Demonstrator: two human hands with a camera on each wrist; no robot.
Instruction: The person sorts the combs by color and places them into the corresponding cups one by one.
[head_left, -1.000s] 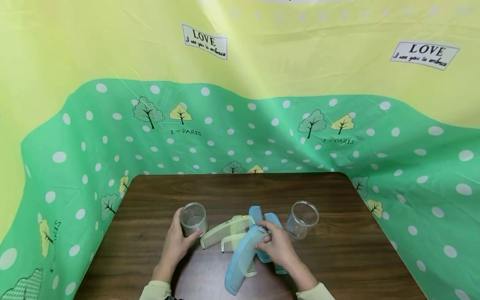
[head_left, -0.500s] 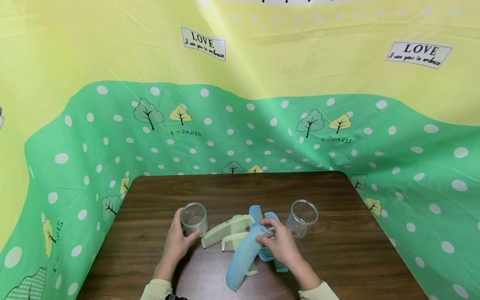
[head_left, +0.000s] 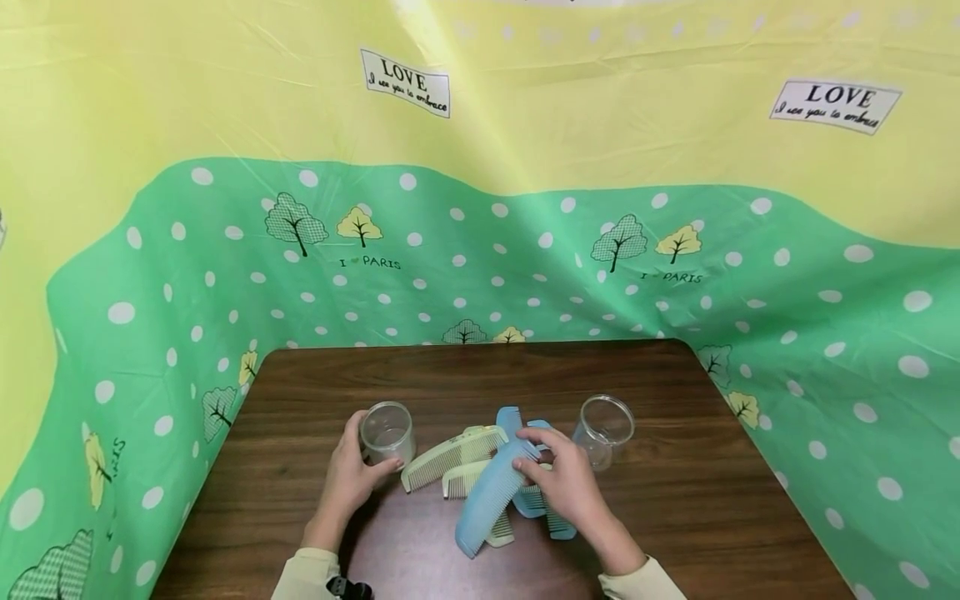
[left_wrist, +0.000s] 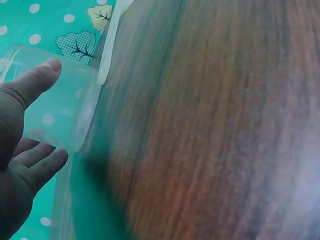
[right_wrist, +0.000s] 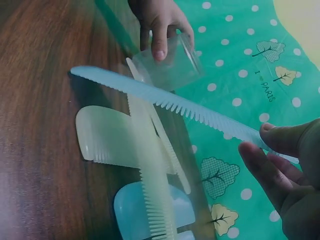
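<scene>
While the left hand (head_left: 347, 483) curls around a clear cup (head_left: 387, 434) on the table (head_left: 675, 517), the right hand (head_left: 570, 487) pinches one end of the blue comb (head_left: 491, 493), probably light, stiff, slick, best gripped along its spine.

Bright even light; wrist views blurred.
</scene>
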